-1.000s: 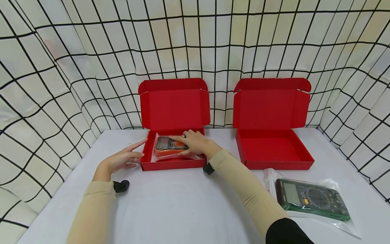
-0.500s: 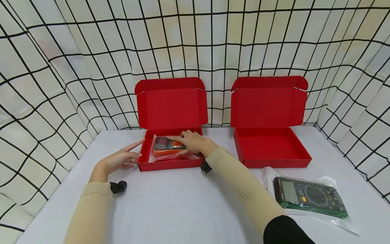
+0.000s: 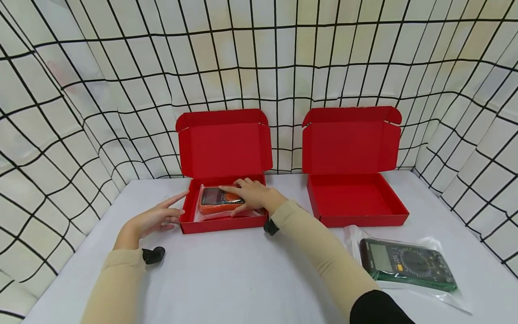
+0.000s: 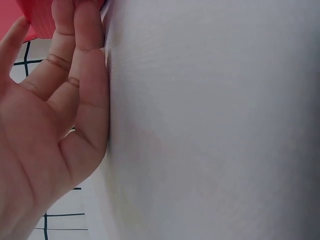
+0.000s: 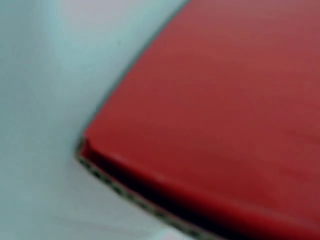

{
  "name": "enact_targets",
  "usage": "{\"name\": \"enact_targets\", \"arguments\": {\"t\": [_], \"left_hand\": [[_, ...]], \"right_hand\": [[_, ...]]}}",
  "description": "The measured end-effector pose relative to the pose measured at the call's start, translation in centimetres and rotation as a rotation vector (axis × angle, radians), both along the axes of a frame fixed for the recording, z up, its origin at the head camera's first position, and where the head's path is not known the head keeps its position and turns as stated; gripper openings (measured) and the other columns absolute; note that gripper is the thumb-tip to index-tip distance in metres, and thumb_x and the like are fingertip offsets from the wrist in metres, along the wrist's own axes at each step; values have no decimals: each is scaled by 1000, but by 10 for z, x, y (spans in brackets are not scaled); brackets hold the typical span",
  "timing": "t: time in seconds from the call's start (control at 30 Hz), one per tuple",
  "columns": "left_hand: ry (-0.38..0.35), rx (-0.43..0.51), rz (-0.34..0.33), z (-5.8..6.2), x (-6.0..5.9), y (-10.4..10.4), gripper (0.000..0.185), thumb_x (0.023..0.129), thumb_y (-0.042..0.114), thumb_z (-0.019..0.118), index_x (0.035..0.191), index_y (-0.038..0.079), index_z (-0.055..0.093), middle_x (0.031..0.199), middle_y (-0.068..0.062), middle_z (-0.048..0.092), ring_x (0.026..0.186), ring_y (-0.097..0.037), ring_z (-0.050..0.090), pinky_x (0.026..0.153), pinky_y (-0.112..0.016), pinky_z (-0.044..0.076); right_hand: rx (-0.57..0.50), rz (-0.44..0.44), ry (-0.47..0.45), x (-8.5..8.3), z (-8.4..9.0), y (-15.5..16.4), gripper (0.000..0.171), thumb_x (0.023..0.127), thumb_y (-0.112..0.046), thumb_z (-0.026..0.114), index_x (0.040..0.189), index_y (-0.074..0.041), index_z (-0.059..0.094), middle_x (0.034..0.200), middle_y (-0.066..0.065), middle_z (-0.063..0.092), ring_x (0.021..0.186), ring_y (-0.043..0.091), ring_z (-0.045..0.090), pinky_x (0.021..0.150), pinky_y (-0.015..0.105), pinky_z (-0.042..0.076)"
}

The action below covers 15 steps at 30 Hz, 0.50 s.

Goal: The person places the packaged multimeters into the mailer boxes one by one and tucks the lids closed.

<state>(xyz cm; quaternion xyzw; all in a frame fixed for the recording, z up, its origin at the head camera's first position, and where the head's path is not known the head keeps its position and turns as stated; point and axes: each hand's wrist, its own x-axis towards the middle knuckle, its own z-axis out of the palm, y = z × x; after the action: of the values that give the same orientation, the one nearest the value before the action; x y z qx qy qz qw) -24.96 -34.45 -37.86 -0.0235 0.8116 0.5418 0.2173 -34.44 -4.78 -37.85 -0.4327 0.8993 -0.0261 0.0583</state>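
Two open red boxes stand side by side at the back of the table. An orange multimeter (image 3: 214, 200) in a clear bag lies inside the left red box (image 3: 223, 223). My right hand (image 3: 247, 195) lies flat on that multimeter with straight fingers. Resting on the table, my left hand (image 3: 155, 217) touches the box's left wall with extended fingers (image 4: 82, 60). The right wrist view shows only a blurred corner of the red box (image 5: 210, 125).
The right red box (image 3: 356, 219) holds nothing. A dark green multimeter (image 3: 406, 263) in a clear bag lies on the white table (image 3: 226, 279) at the front right. Gridded cloth walls enclose the table on three sides.
Both hands keep their places on the left box and the orange multimeter. Only the head view has shifted slightly, so everything sits a little lower and further left in the frame.
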Motion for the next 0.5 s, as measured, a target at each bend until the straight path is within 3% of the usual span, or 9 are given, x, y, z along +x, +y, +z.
{"name": "enact_targets", "arguments": {"t": [0.2,0.5], "left_hand": [[-4,11,-4,-4,0,3,77,90,33,58,149,34,9,128,-15,41,107,-26,49,94,-46,40],[12,18,-5,0,0,-4,76,90,32,57,150,34,10,130,-16,40,105,-27,51,94,-46,40]], "right_hand": [[-78,3,-47,3,4,12,86,77,-63,58,148,-36,18,146,1,28,127,19,28,98,39,38],[-204,-17,-80,7,19,21,77,83,-53,60,147,-30,26,142,1,34,127,18,31,94,37,43]]}}
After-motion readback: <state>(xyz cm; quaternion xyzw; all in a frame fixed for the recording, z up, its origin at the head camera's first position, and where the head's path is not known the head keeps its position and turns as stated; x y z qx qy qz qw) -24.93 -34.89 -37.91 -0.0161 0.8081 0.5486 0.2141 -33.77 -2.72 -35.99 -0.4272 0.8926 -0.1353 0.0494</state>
